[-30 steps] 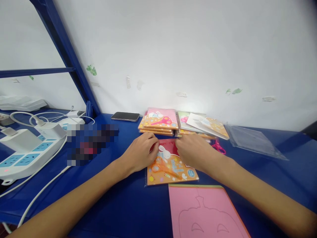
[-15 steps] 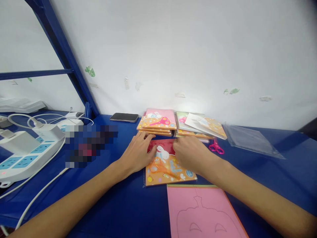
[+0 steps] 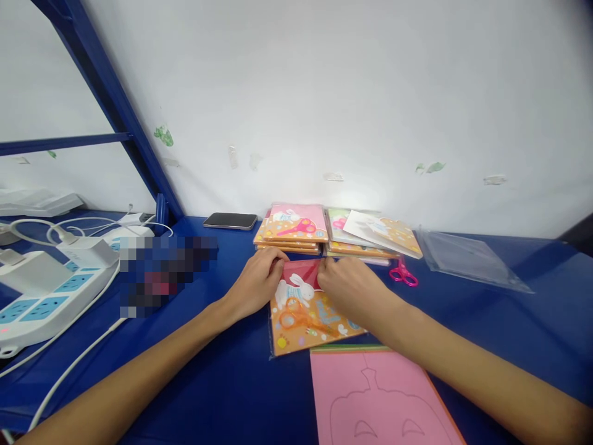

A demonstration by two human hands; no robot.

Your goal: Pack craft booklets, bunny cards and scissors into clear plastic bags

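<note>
A clear plastic packet holds a red and orange card with a white rabbit and orange scissors. It lies on the blue table in front of me. At its top left corner, my left hand is closed with thumb and fingers pinching the edge. My right hand is curled at the top right edge, gripping there; its fingertips are hidden. Just below the packet lies a pink sheet with a pumpkin outline, on top of other coloured sheets.
Behind my hands sit a stack of similar packets and a second pile topped by a loose card. Pink scissors and an empty plastic sleeve are on the right. A phone and power strip lie left.
My left hand has drawn its fingers in from a flat spread to a pinch at the packet's top corner. The packet has tilted slightly, and my right hand stays at its top edge.
</note>
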